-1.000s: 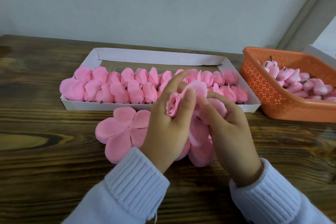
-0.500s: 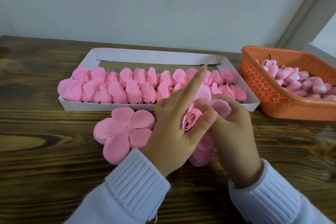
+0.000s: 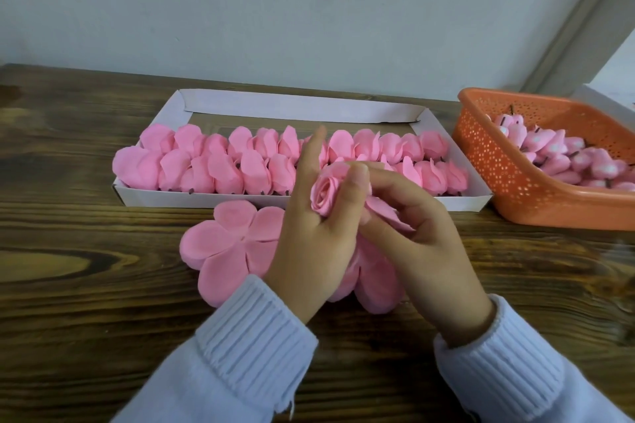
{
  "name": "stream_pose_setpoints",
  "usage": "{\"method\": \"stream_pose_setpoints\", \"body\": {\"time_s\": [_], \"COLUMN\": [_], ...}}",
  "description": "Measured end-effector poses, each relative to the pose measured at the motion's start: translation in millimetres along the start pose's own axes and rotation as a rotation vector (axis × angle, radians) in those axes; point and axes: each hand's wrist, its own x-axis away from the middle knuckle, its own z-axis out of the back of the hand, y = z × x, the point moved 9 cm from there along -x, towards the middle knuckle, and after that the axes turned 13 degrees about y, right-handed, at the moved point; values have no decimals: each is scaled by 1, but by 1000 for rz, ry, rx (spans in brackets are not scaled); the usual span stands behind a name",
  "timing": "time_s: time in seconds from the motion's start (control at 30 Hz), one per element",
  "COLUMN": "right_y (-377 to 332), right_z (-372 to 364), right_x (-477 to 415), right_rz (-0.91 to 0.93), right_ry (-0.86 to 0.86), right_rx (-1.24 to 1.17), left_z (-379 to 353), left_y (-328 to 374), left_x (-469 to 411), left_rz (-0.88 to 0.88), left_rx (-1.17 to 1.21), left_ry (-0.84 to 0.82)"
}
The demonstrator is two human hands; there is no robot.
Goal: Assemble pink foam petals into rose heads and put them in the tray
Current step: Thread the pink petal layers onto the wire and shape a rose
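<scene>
– One rose [image 3: 324,194] is outside the tray [image 3: 302,106]. Where is it?
– It is above the table [image 3: 86,285], in front of the tray's near wall, about the middle. The left hand [image 3: 316,244] grasps it. The thumb presses on its right side, the other fingers are behind it, and the index finger points up and away.
– And the right hand [image 3: 422,251]?
– It comes from the right, and its fingers are curled round the outer petals of the same rose. The two hands touch each other there.
– What lies on the table near them?
– A flat petal piece [image 3: 233,244] lies just left of the left hand, very close to the tray's near wall. More flat foam [image 3: 374,282] shows under the hands. I cannot tell if it belongs to the rose.
– What is in the tray?
– Two rows of heads [image 3: 220,168] lie in its near part, from the left end to the right end.
– And on the right?
– A basket [image 3: 508,182] stands just right of the tray, with small buds [image 3: 563,154] inside. Both wrists wear a pale ribbed sleeve [image 3: 247,336].
</scene>
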Motion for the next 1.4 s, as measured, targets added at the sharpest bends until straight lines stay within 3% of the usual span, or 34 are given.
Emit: {"method": "stream_pose_setpoints", "body": {"time_s": [0.37,0.53,0.67,0.83,1.03,1.23,1.4], "right_y": [10,20,24,24,24,9,-8], "right_z": [3,0,-6,-6,-1,21,33], "right_x": [-2,-1,4,5,2,-6,-4], "right_rz": [-28,-253,-350,-395,-346,5,169], "right_ry": [-11,-66,-171,-157,-100,120,272], "right_rx": [-80,-326,-351,-417,-370,215,321], "left_z": [-6,-14,-22,-20,-17,-8,-7], "left_y": [0,1,5,2,3,0,0], "left_x": [1,4,9,7,4,-3,-5], "left_rz": [70,115,107,117,70,17,-45], "left_rx": [25,-2,-91,-20,28,0,-80], "left_ry": [-96,-288,-452,-386,-341,-212,-181]}}
